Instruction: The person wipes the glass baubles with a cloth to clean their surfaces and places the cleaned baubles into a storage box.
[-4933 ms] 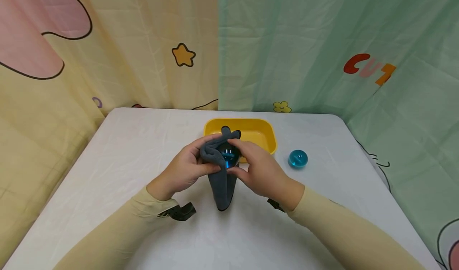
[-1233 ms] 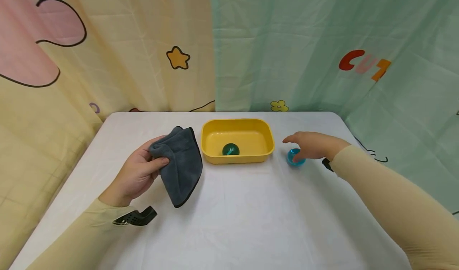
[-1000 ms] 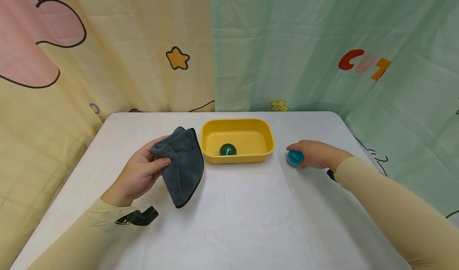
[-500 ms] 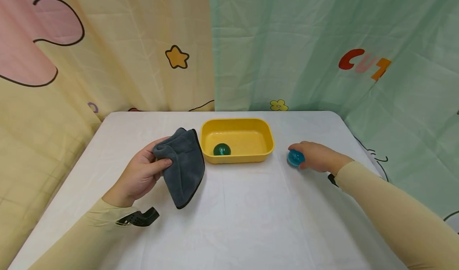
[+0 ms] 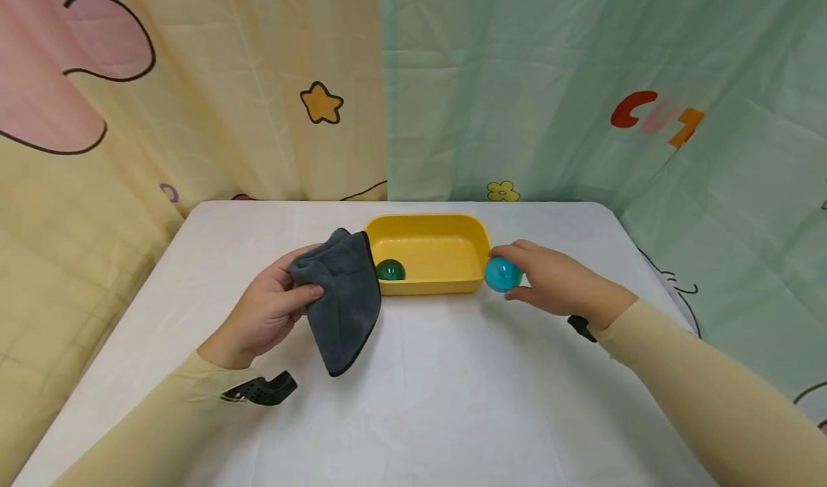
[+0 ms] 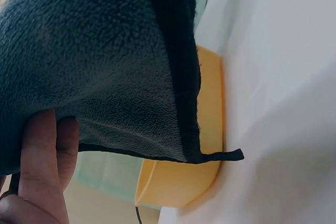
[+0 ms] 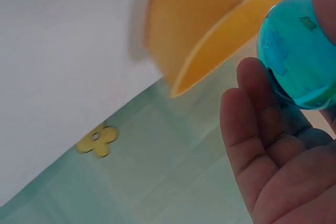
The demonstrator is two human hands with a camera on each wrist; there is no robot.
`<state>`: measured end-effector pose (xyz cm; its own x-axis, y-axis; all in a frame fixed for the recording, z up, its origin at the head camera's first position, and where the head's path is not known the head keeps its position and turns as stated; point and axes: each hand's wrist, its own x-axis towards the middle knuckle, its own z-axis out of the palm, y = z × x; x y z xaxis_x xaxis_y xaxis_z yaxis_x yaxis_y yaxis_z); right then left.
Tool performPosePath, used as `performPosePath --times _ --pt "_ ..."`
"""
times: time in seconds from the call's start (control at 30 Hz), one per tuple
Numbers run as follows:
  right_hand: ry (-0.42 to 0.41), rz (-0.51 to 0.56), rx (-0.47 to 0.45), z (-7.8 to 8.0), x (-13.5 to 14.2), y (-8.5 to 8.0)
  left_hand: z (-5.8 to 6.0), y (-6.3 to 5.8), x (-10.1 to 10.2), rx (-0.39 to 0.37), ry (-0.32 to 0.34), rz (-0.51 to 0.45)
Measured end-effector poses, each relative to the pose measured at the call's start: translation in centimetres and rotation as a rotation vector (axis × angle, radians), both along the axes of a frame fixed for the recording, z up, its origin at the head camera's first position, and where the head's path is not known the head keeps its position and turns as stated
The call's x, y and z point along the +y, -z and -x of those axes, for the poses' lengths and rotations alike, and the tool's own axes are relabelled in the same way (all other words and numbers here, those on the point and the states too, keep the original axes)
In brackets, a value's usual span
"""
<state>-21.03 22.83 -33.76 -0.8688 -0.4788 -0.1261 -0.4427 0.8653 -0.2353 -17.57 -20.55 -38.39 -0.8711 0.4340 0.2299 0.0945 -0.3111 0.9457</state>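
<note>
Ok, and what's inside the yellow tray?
In the head view, one dark green ball is visible inside the yellow tray, toward its near left corner. The tray's near wall hides the ball's underside, and the gray cloth covers part of the tray's left side.

evenly lit, softly shadowed below the right hand [image 5: 554,281]; dimmer, slightly blurred beyond it in right wrist view.

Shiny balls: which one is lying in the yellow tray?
The dark green ball, at the left end of the yellow tray in the head view; the bright blue ball is held in the right hand.
</note>
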Motion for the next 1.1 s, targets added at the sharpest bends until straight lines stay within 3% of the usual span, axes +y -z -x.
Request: performPosePath --times 0.23,0.5,0.63,0.87,1.1 --pt "-0.166 0.152 0.074 -2.5 -6.8 -1.5 0.2 -0.6 2.4 -0.013 -0.004 0.045" --pt "-0.248 0.312 0.185 -3.9 -11.9 -0.7 0.0 -0.7 5.7 0.029 -0.005 0.168" --pt "-0.207 0.314 0.195 -4.3 -12.9 -0.2 -0.2 -0.5 6.2 0.037 -0.006 0.204" --pt "-0.040 0.317 0.063 -4.6 -13.5 0.2 -0.6 -0.6 6.4 0.052 -0.008 0.291" --pt "-0.031 0.463 0.004 -4.5 -13.0 0.9 -0.8 -0.7 6.6 0.051 0.001 0.268"
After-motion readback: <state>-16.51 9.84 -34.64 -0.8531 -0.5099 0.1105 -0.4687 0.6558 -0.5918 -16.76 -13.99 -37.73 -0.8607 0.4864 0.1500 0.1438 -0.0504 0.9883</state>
